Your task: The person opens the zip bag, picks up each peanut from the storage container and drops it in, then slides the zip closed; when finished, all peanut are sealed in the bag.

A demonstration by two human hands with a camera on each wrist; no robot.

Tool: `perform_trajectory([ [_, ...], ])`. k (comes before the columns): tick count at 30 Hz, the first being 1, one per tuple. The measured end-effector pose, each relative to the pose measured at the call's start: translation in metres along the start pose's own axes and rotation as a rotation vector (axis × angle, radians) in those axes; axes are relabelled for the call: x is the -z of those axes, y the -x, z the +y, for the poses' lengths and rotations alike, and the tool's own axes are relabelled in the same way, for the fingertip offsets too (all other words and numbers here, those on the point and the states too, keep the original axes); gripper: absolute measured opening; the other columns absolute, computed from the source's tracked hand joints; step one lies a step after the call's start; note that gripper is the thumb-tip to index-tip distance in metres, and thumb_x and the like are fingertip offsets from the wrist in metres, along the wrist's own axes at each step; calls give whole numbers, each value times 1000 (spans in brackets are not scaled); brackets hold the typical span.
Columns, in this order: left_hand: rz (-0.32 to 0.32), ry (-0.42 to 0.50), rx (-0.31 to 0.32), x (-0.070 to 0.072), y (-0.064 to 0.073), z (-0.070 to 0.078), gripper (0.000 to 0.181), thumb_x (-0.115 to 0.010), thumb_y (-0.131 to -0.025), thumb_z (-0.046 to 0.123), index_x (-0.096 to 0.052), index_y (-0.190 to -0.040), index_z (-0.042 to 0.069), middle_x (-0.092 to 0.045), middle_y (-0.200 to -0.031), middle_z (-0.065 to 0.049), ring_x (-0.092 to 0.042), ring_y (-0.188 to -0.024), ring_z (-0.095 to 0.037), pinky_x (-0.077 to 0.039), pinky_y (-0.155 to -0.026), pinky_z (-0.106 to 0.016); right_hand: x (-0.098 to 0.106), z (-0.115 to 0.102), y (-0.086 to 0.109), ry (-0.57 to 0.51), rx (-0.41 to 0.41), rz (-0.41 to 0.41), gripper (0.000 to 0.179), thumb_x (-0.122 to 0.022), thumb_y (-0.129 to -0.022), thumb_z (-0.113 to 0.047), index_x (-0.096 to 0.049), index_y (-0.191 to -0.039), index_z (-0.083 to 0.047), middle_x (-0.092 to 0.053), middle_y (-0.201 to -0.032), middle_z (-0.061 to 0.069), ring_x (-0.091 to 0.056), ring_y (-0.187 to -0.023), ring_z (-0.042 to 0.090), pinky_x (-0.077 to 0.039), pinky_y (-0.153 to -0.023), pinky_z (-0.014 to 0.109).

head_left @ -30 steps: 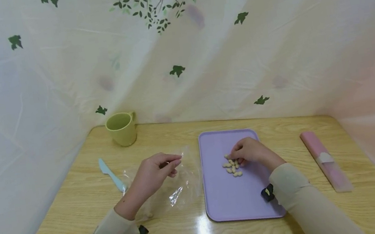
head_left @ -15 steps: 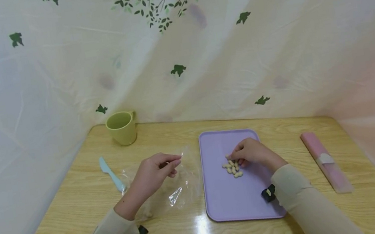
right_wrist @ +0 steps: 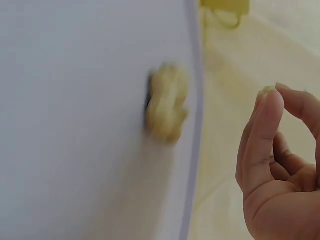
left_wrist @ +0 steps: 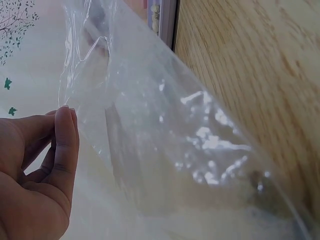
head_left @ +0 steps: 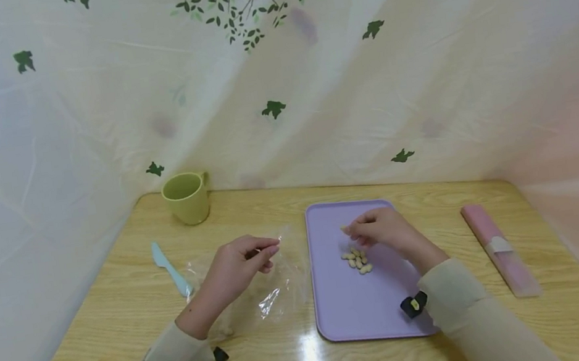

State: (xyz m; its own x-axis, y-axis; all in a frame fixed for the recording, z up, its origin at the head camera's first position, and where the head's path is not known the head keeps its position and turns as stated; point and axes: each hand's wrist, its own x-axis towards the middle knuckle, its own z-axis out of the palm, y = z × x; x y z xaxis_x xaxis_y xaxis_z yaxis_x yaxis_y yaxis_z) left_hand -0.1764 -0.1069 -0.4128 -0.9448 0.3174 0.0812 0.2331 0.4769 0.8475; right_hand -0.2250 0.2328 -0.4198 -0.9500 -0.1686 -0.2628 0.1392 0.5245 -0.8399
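My left hand point(head_left: 235, 268) pinches the upper edge of a clear plastic bag point(left_wrist: 145, 120) between thumb and fingers, holding it up beside the tray. Through the bag, a small pale lump point(head_left: 226, 331) shows near its bottom. Over the purple tray point(head_left: 351, 315), my right hand point(head_left: 384, 232) pinches a peanut point(head_left: 345, 230) in its fingertips; only a bit of it shows. Several unshelled peanuts point(head_left: 358, 262) lie in a small pile on the tray, just below that hand. They look blurred in the right wrist view.
A yellow-green mug point(head_left: 187, 201) stands at the back left. Between it and my left forearm lies a light blue plastic knife point(head_left: 170, 269). A folded pink case point(head_left: 499, 250) with a white band rests right of the tray. A printed curtain point(head_left: 312, 108) closes off the back.
My right hand has lifted off the pile and moved slightly up and left with a peanut in its fingertips. The left hand has kept its hold on the bag in the same place.
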Motion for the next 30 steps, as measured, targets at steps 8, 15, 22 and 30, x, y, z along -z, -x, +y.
perform_trajectory([
  [8,2,14,-1,-1,0,0,25,-72,-104,22,-79,-124,8,-80,-104,-13,-75,-81,-9,-68,-75,-30,-35,-23,17,-57,32,-87,41,-81,-95,-42,-80,-106,-2,-79,-97,14,-73,-76,16,-65,-77,37],
  [15,4,16,4,-1,0,1,23,-72,-104,21,-80,-123,11,-80,-106,-16,-74,-81,-9,-69,-76,-34,-62,-37,25,-65,69,-113,32,-83,-95,-36,-81,-102,-5,-79,-95,12,-72,-74,15,-67,-73,36],
  [22,1,19,-3,-2,1,2,25,-72,-104,20,-79,-124,6,-79,-106,-17,-74,-81,-9,-69,-76,-36,-74,-41,27,-13,69,-101,29,-83,-94,-36,-80,-101,-8,-79,-94,16,-73,-72,15,-68,-77,40],
  [30,5,-3,9,-2,1,3,24,-71,-105,21,-79,-124,8,-79,-108,-16,-74,-81,-9,-69,-78,-39,-78,-43,30,-6,95,-105,25,-82,-95,-32,-79,-101,-8,-80,-93,16,-73,-70,13,-68,-76,41],
])
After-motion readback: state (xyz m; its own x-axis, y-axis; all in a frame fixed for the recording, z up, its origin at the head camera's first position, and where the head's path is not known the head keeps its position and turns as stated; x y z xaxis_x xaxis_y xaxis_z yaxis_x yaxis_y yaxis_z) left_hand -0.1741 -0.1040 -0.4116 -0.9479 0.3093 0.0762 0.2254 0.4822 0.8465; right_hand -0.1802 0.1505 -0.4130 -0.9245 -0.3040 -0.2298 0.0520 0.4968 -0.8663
